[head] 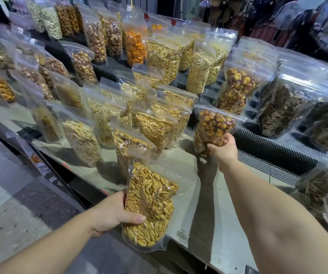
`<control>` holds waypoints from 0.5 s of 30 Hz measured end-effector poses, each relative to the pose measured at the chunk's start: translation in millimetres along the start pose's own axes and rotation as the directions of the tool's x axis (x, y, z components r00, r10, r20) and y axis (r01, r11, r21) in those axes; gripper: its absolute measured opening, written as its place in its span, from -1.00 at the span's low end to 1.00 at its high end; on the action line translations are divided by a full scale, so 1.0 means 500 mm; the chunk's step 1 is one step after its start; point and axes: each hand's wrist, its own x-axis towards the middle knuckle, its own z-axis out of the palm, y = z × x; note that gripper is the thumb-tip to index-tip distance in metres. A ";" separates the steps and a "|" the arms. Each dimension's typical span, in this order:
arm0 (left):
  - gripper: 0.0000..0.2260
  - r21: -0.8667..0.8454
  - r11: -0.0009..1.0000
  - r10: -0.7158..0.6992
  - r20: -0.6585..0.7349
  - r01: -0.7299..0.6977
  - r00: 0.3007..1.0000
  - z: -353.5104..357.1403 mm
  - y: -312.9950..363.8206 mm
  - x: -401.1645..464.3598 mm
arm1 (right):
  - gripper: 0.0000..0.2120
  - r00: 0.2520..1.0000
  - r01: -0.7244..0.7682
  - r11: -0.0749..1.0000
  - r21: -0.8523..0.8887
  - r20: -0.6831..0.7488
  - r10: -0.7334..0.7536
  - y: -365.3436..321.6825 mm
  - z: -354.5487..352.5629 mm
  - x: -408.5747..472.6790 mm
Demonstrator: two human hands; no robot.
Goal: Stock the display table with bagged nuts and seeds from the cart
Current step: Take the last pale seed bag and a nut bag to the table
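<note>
Now the right hand (221, 150) grips a bag of brown nuts (212, 128) low over the table (202, 220) near its front edge, the left hand (109, 213) grips a bag of seeds (151, 204) at that edge, so placing is probably next.

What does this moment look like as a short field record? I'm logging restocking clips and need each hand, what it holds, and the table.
left hand: grips a bag of pale seeds near the table's front edge
right hand: grips a bag of round brown nuts, further in
table: shiny top, many clear bags standing in rows
dark mat: under the bags on the right
cart: not in view
</note>
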 end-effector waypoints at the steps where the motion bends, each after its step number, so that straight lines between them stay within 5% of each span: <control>1: -0.13 0.000 1.000 -0.001 0.006 0.001 1.000 -0.003 -0.002 -0.004 | -0.21 1.000 0.002 1.000 0.009 -0.014 -0.002 0.002 -0.001 -0.003; 7: -0.12 0.005 1.000 0.000 0.060 0.000 0.998 -0.034 -0.013 -0.027 | -0.01 0.991 -0.078 0.997 0.024 -0.103 0.080 0.002 -0.013 -0.058; 12: -0.13 0.059 0.998 0.024 0.074 -0.028 0.997 -0.070 -0.008 -0.045 | -0.25 0.974 -0.099 0.984 0.147 -0.187 0.126 -0.017 -0.001 -0.140; 15: -0.10 0.082 0.995 0.049 0.055 -0.053 0.997 -0.097 -0.001 -0.056 | -0.50 0.985 -0.135 0.976 0.172 -0.079 0.150 -0.020 0.024 -0.214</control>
